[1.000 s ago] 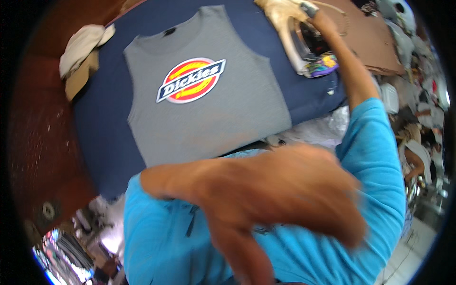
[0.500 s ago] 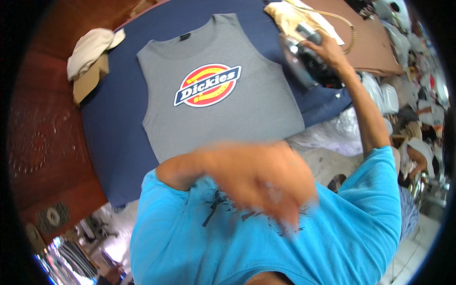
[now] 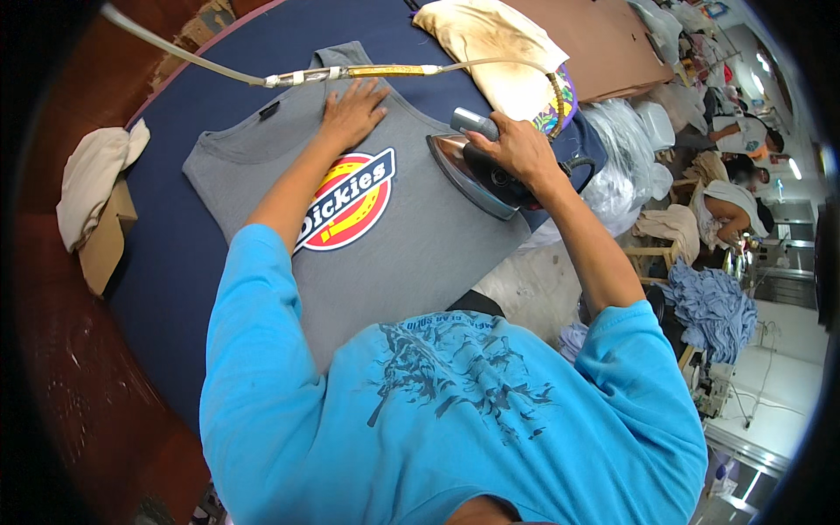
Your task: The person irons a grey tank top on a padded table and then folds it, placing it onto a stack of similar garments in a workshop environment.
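Observation:
A grey sleeveless shirt (image 3: 420,258) with a red, yellow and blue printed emblem (image 3: 354,206) lies spread on a dark blue padded table cover (image 3: 166,289). My left hand (image 3: 354,115) rests flat on the shirt near its neckline and shoulder, fingers stretched out. By the shirt's right side, my right hand (image 3: 523,156) is closed round the handle of a steam iron (image 3: 468,179). The iron's metal base is over the fabric; whether it presses fully on the cloth I cannot tell. A pale hose (image 3: 350,73) with a yellowish section passes above my left hand.
A cream cloth (image 3: 490,48) lies beyond the iron. Brown fabric (image 3: 595,39) covers the far right. A cardboard piece (image 3: 109,232) and a beige cloth (image 3: 96,179) sit at the left edge. Clear plastic wrapping (image 3: 617,175) stands right; other people work farther off.
My left hand has gone from a blur before my chest to lying flat on the shirt. The iron has come from beside the shirt onto its right side. The hose now crosses the view.

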Tool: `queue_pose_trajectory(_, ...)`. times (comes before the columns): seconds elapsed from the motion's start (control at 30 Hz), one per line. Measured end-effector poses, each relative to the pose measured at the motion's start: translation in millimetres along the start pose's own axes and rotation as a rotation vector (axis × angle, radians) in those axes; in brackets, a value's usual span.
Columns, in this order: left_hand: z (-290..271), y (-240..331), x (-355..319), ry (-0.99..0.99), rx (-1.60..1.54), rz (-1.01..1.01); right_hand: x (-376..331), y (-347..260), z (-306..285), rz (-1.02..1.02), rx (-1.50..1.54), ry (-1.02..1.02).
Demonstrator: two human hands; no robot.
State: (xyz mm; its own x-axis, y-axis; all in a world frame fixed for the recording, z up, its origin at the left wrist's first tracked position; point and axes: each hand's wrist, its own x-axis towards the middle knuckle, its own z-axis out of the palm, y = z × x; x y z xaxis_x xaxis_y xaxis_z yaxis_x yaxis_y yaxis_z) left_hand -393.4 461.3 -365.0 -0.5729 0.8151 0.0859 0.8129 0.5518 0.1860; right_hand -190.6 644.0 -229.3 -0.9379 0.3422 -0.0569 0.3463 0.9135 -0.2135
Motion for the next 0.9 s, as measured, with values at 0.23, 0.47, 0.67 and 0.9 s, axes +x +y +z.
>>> queue_pose_trajectory(0.23,14.9,-61.3,47.4,0.003,0.267,-0.024,13.0,-7.8,7.3,0.008,-0.016,0.052)
queue_pose_trajectory(0.47,18.3,-95.6,66.9,0.005,0.278,-0.083,45.3,-31.1,12.7,-0.009,-0.05,-0.011)
queue_pose_trajectory(0.67,30.1,-102.3,69.5,0.065,0.255,-0.074,68.7,-46.5,19.1,-0.096,-0.042,0.013)
queue_pose_trajectory(0.9,15.2,-93.9,66.5,-0.019,0.255,-0.109,73.5,-49.5,16.2,-0.159,-0.017,0.012)
